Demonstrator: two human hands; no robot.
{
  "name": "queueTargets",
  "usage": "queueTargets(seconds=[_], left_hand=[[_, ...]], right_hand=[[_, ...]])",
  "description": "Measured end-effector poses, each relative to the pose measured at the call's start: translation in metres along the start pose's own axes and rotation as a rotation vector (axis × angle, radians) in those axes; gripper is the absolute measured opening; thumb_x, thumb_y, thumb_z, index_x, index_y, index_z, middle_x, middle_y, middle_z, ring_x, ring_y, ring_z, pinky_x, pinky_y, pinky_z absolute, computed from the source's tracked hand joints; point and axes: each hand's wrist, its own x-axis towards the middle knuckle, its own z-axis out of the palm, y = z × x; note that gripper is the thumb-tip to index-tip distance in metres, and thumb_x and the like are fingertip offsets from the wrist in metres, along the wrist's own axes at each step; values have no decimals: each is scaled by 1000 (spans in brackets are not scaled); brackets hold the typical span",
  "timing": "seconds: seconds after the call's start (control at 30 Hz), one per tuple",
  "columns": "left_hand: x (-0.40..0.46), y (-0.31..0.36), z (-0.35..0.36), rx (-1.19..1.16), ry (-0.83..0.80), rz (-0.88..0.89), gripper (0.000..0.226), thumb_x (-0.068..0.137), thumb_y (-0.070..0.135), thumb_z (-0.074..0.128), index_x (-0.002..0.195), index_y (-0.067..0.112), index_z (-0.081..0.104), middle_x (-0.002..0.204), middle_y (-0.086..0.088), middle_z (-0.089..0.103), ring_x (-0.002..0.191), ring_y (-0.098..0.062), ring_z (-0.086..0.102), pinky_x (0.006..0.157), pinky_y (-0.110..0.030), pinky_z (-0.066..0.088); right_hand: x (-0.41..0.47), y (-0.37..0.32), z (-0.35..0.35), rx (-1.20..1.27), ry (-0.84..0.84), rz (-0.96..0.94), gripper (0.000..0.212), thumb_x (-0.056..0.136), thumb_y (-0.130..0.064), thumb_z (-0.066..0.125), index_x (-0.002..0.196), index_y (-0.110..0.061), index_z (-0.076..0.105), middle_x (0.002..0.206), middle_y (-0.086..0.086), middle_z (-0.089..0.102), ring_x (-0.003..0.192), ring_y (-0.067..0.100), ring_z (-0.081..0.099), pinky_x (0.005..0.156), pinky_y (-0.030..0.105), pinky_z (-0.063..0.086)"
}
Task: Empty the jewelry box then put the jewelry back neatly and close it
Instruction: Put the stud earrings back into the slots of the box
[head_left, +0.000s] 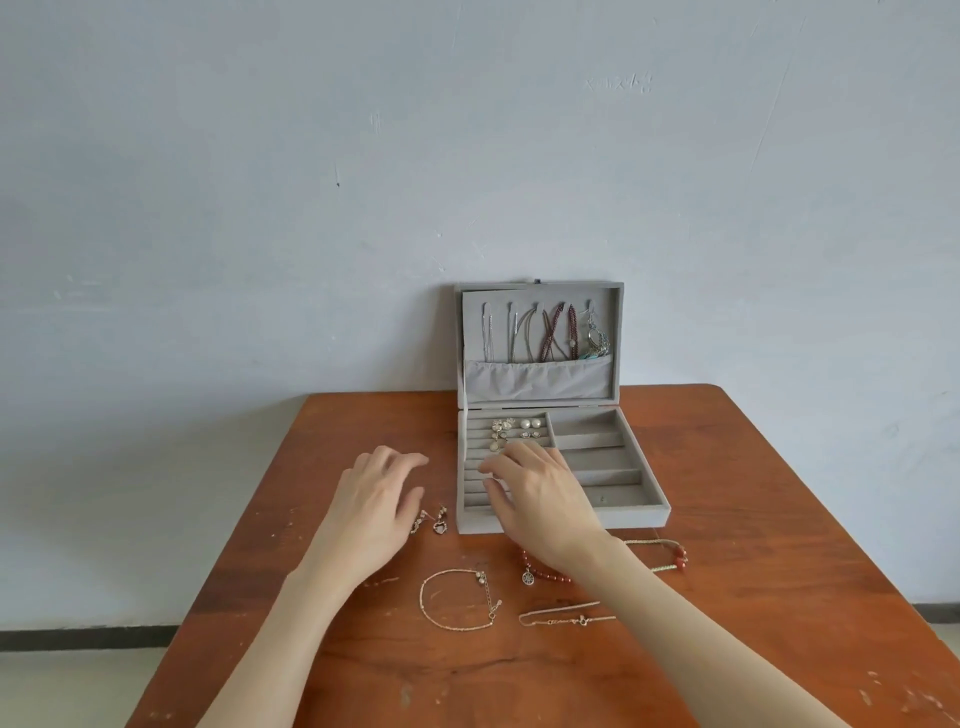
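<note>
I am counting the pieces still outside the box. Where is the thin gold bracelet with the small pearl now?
The gold bracelet lies on the wooden table, in front of the open jewelry box, between the two forearms, left of the red bead bracelet.

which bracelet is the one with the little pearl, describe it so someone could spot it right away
Start at the open grey jewelry box on the wooden table, then come toward the near edge, between the two forearms. The pearl bracelet lies there as an open loop of thin pale gold chain. Unlike the red beaded bracelet to its right, it has no red beads.

Grey jewelry box (644, 512) — open, bracelets (457, 600) outside.
</note>
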Motion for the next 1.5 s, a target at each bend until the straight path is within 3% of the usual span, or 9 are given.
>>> queueTargets(seconds=[0.2,0.43,0.57,0.77,0.97,1.03,1.17,1.3,1.5], left_hand=[[-20,-23,4,-114,7,-69,23,89,18,56,112,19,60,100,9,52,96,-13,50,88,-28,42],[-19,-24,9,-277,38,-128,18,84,33,63,101,30,68,87,21,52,88,-8,47,86,-31,39],[-15,-14,12,-237,12,-150,17,80,43,64,95,35,69,87,20,49,90,-5,43,82,-29,29],[-14,-10,13,-236,-11,-176,8,81,38,65,86,34,69,82,26,45,89,-3,40,81,-27,23],[-16,-9,6,-402,-15,-201,14,78,30,69,71,39,63,79,20,61,86,-4,49,86,-37,40],[-18,-7,2,-492,5,-226,16,77,26,71,69,38,64,77,17,64,89,-3,51,85,-33,44],[-19,1,-8,-599,13,-298,10,79,20,70,76,30,69,81,12,65,74,11,53,69,-6,38],[-12,20,-17,-702,27,-329,7,81,21,68,76,26,71,72,13,69,67,4,56,65,-6,40],[16,55,-15,-671,-4,-346,3,81,24,68,81,21,70,78,13,68,74,2,60,63,-1,39]], right_hand=[[5,-27,17,-40,-62,-51,27,77,-28,44,73,-22,70,74,-5,61,69,19,60,61,32,48],[13,-43,26,-217,-107,40,10,59,-32,73,54,-23,70,73,-4,59,71,21,58,60,35,47],[15,-47,29,-286,-125,93,18,47,-33,83,47,-25,68,72,-3,58,71,21,57,61,36,45],[15,-49,25,-269,-237,104,28,89,-32,52,95,-13,71,122,5,46,117,28,36,94,43,25],[12,-52,28,-132,-214,146,26,90,-27,49,102,-14,68,129,-1,44,122,23,32,95,40,22],[9,-52,29,-13,-133,173,22,88,-25,52,96,-13,68,123,-2,50,120,21,37,93,39,24],[7,-45,18,268,-53,214,9,86,-18,57,85,-12,64,95,-4,62,101,17,52,90,32,36],[7,-28,-10,494,-9,298,7,86,-16,61,85,-12,67,77,-11,61,75,-1,55,71,8,40],[5,2,-35,581,-79,426,7,83,-17,65,77,-14,67,67,-7,64,62,0,56,56,9,39]])
